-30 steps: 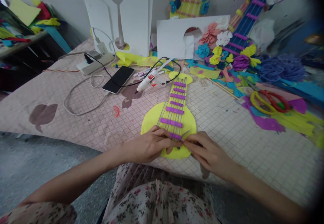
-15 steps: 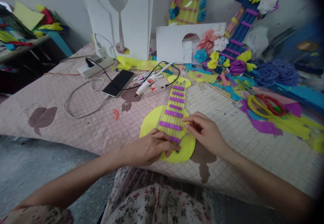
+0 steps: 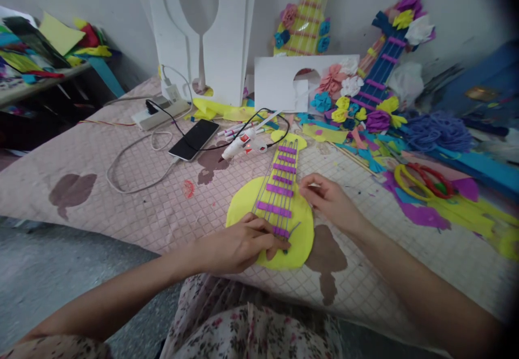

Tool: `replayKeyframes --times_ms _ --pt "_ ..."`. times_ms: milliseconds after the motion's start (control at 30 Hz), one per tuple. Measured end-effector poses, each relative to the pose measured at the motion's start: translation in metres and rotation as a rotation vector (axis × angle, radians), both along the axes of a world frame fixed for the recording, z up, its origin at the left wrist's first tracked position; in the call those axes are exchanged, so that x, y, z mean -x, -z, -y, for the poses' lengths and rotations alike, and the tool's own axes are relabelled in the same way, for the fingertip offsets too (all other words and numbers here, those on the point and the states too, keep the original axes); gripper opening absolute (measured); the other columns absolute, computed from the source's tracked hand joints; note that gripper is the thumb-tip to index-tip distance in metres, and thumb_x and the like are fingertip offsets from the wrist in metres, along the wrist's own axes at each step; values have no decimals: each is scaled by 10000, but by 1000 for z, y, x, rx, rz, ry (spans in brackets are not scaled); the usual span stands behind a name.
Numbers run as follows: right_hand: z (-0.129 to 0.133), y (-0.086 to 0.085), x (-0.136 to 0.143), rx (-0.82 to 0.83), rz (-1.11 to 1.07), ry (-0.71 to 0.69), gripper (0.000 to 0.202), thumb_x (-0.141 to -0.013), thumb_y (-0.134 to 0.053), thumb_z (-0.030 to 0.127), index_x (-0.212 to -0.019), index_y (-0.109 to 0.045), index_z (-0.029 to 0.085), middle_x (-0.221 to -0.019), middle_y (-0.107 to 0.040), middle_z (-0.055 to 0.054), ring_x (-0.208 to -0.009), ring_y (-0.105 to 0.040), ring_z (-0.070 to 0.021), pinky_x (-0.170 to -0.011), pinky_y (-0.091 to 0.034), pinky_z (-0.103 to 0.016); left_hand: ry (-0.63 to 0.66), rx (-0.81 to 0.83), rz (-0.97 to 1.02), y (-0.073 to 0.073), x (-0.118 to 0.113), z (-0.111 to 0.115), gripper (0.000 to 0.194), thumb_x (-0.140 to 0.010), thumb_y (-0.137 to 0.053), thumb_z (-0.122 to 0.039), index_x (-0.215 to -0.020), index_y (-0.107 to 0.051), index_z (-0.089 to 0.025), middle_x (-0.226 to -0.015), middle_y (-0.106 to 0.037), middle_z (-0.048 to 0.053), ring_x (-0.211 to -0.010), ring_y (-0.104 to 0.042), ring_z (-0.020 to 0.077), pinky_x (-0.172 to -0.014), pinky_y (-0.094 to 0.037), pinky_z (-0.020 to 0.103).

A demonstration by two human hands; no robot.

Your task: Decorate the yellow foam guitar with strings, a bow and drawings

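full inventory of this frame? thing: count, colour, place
foam guitar: 1, yellow with purple bars, flat on the mat, front centre
glue gun: 1, white, beside the guitar's head
phone: 1, black, left of the glue gun
power strip: 1, white, back left
mat: 1, pink quilted, under it all
white boards: 2, cut out, against the wall
decorated guitars: 2, yellow and blue, with flowers, leaning at the back
rings: 2, yellow and red, right
foam scraps: many, mixed colours, right
left hand: pressing the guitar's lower end
right hand: fingers pinched at the guitar's right edge
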State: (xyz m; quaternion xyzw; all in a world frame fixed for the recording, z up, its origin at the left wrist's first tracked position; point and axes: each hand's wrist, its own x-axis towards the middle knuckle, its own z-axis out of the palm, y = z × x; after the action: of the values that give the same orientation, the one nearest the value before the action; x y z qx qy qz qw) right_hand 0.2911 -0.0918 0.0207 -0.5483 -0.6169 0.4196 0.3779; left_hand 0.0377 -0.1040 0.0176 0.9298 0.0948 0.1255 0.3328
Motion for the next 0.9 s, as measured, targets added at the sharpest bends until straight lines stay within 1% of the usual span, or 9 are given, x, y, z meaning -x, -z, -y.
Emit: replayKeyframes --times_ms 100,167,300,400,533,667,767,833,900 --pt "-1 -9 -13 76 -319 133 211 -813 -624 397 -806 -506 222 -963 -605 -20 -536 -440 -67 -421 -306 -210 -1 6 12 0 0 0 495 -884 -396 -22 -1348 -415 -193 -986 -651 53 -1097 -513 207 -1017 -311 366" --pt "-1 -12 -17 70 -372 154 227 -811 -626 410 -791 -496 225 -963 -615 -13 -524 -437 -65 -406 -285 -206 1 7 14 0 0 0 484 -885 -392 -27 -1339 -422 -194 -988 -650 55 -1103 -513 210 -1026 -306 372" --pt "-2 -6 -6 6 -24 -3 182 -830 -606 394 -854 -584 215 -740 -580 9 -531 -449 -92 -464 -344 -230 -7 1 1 -1 0 1 497 -869 -398 -14 -1330 -428 -197 -1000 -644 55 -1102 -510 209 -1020 -312 370" --pt "-6 3 10 -133 253 -92 176 -796 -632 291 -948 -607 206 -808 -578 -9 -626 -502 -119 -577 -414 -266 -8 -3 -8 -1 0 1 453 -876 -391 -17 -1288 -455 -194 -992 -650 55 -1075 -517 203 -994 -327 362" --pt "-13 10 20 -226 375 -99 27 -798 -584 210 -818 -573 195 -828 -560 -17 -696 -514 -134 -634 -419 -281 -4 -13 -14 -3 0 1 419 -881 -386 -17 -1253 -472 -190 -987 -661 53 -1075 -520 201 -988 -330 355" --pt "-15 5 9 -61 89 -79 130 -835 -575 317 -787 -527 205 -747 -531 9 -630 -489 -115 -560 -396 -254 -10 -17 20 -4 -1 0 372 -892 -385 -32 -1208 -500 -191 -1002 -664 59 -1075 -531 195 -979 -341 343" --pt "-13 -4 -6 84 -212 30 228 -815 -613 420 -803 -497 224 -844 -591 1 -547 -453 -85 -452 -326 -224 -10 -13 48 -3 -1 0 401 -900 -385 -39 -1258 -480 -193 -963 -664 57 -1067 -539 191 -984 -343 343" --pt "-12 -10 -17 95 -376 109 258 -796 -640 438 -784 -485 232 -961 -626 -12 -554 -482 -85 -434 -323 -227 -5 -8 55 -3 -1 0 437 -901 -387 -36 -1304 -452 -193 -938 -661 53 -1059 -540 191 -995 -337 351" --pt "-13 -14 -29 70 -518 193 267 -758 -692 413 -765 -490 239 -906 -634 6 -578 -518 -94 -445 -354 -229 -2 -5 47 -3 -1 0 458 -896 -391 -28 -1320 -439 -196 -940 -655 51 -1060 -536 194 -1004 -332 360"
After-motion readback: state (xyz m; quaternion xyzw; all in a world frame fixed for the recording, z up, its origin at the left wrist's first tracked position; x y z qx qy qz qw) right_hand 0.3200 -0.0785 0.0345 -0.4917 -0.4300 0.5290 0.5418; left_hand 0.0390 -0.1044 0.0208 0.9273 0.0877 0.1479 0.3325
